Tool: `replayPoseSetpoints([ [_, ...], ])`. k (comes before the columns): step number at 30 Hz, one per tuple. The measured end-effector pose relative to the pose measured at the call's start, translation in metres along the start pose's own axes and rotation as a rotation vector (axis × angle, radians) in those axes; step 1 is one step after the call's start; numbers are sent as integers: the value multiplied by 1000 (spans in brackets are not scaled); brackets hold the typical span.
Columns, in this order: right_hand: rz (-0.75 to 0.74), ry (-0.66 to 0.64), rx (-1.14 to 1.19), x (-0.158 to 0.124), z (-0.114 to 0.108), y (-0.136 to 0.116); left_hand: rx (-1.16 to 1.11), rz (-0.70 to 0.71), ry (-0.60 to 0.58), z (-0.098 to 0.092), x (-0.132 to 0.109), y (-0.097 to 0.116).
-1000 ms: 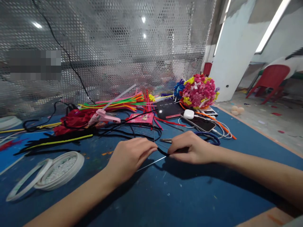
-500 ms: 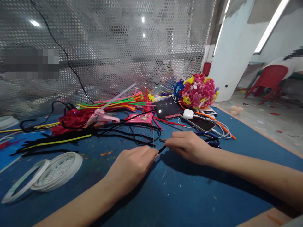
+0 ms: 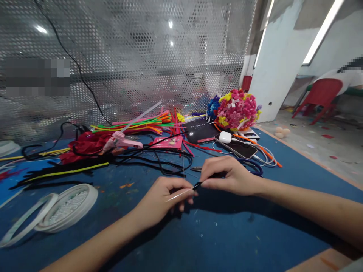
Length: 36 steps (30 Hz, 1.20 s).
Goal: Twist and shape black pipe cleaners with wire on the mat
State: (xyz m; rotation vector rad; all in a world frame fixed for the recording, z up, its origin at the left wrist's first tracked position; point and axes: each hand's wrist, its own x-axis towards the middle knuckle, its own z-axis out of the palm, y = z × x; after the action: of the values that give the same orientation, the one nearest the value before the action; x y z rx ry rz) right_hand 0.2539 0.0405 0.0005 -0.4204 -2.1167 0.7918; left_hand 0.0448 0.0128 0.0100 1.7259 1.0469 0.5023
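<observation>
My left hand point(image 3: 166, 198) pinches a thin silver wire point(image 3: 178, 194) just above the blue table point(image 3: 227, 234). My right hand point(image 3: 227, 175) is closed on a short black pipe cleaner point(image 3: 197, 185), whose tip meets the wire between the two hands. Both hands are at the table's middle, fingertips almost touching. Most of the black piece is hidden inside my right fist.
Behind the hands lie black cables point(image 3: 159, 160), a pink glue gun point(image 3: 121, 140), coloured pipe cleaners point(image 3: 141, 124), a phone with earbud case point(image 3: 236, 145), a timer point(image 3: 200, 130) and a pompom flower ball point(image 3: 236, 109). A lidded tub of white beads point(image 3: 68, 204) sits left. Mesh screen behind.
My left hand slid toward me and turned, now showing the wire running across its fingers. My right hand moved slightly left and closed in on the black piece's tip.
</observation>
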Motion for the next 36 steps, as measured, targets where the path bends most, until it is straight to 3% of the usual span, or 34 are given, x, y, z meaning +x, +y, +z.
replayPoseSetpoints([
  [4,36,170,-163,-2,10,-11,-265,-114,1,23,-1,0],
  [7,-8,122,-372,-5,14,-12,-299,-183,21,30,-3,3],
  [10,-62,-70,-605,-7,11,-8,-11,-129,63,23,-8,8],
  [12,-139,-217,-690,-6,6,-4,318,48,104,14,-10,9],
  [14,-190,-304,-646,-4,1,-2,594,257,139,4,-11,9],
  [16,-163,-314,-479,-1,-3,-2,724,367,143,-3,-10,7],
  [19,-33,-203,-168,1,-5,-3,693,385,131,-6,-5,3],
  [22,157,-11,31,1,0,-4,557,355,191,0,-2,1],
  [26,316,208,32,0,10,-6,452,290,297,15,-3,0],
  [30,158,257,-267,-2,13,-6,549,315,305,21,-7,-2],
  [34,-92,27,-618,-6,6,1,866,553,353,7,-10,-7],
  [36,-158,-81,-645,-5,2,3,952,608,386,-3,-10,-8],
])
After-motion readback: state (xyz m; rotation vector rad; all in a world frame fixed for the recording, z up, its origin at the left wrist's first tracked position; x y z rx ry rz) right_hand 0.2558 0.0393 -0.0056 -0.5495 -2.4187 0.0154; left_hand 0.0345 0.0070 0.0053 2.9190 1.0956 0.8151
